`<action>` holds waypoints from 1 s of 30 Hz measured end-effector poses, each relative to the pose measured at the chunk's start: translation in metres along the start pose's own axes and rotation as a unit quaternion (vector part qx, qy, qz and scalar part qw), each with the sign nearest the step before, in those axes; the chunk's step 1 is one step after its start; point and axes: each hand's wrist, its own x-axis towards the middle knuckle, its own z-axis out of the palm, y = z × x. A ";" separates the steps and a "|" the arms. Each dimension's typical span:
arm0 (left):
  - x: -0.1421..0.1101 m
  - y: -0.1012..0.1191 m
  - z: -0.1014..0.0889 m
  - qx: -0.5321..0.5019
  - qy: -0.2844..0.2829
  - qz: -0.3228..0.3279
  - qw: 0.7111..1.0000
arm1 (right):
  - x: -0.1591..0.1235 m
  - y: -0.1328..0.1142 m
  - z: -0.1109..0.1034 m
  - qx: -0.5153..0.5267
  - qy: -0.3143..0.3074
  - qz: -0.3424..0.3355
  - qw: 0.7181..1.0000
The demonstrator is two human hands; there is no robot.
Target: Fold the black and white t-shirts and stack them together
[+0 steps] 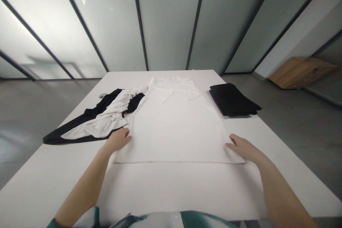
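A white T-shirt (176, 128) lies spread on the white table, its straight hem towards me. At its far end the cloth is wrinkled, with sleeve-like flaps lying on the body. My left hand (119, 139) is at the left side edge, a little above the hem, its fingers curled on the cloth. Opposite it, my right hand (242, 146) grips the right side edge between thumb and fingers. Some fingertips of both hands are hidden.
Left of the shirt lies a loose heap of white clothing (107, 119) and black clothing (80, 118). A folded black stack (232, 99) sits near the table's (171, 188) right edge. Behind are frosted glass panels (168, 17); a wooden cabinet (299, 73) stands far right.
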 end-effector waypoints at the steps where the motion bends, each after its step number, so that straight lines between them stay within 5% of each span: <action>1: -0.001 -0.001 -0.001 -0.031 0.005 0.010 0.999 | -0.004 0.000 0.001 0.033 0.008 -0.001 0.999; 7: -0.012 -0.008 -0.018 -0.254 -0.065 0.092 0.961 | -0.019 -0.015 -0.013 0.181 0.014 -0.044 0.982; 11: -0.004 -0.013 -0.034 -0.412 -0.113 0.136 0.894 | -0.012 -0.025 -0.044 0.328 -0.028 -0.052 0.943; 14: 0.029 -0.008 -0.047 -0.544 -0.035 0.167 0.822 | 0.024 -0.036 -0.067 0.436 -0.015 -0.059 0.898; 16: 0.065 0.006 -0.053 -0.593 0.064 0.179 0.783 | 0.066 -0.049 -0.076 0.477 0.085 -0.093 0.870; 18: 0.107 0.026 -0.053 -0.592 0.150 0.174 0.773 | 0.113 -0.067 -0.076 0.487 0.159 -0.138 0.848; 20: 0.144 0.048 -0.045 -0.539 0.184 0.132 0.811 | 0.156 -0.087 -0.066 0.454 0.188 -0.135 0.861; 23: 0.175 0.073 -0.018 -0.338 0.149 0.038 0.929 | 0.191 -0.110 -0.035 0.260 0.178 -0.048 0.948; 25: 0.179 0.082 0.001 -0.183 0.108 0.017 0.977 | 0.196 -0.117 -0.012 0.082 0.139 -0.012 0.987; 30: 0.171 0.084 0.023 0.000 0.072 0.026 0.997 | 0.183 -0.118 0.021 -0.142 0.070 -0.016 0.987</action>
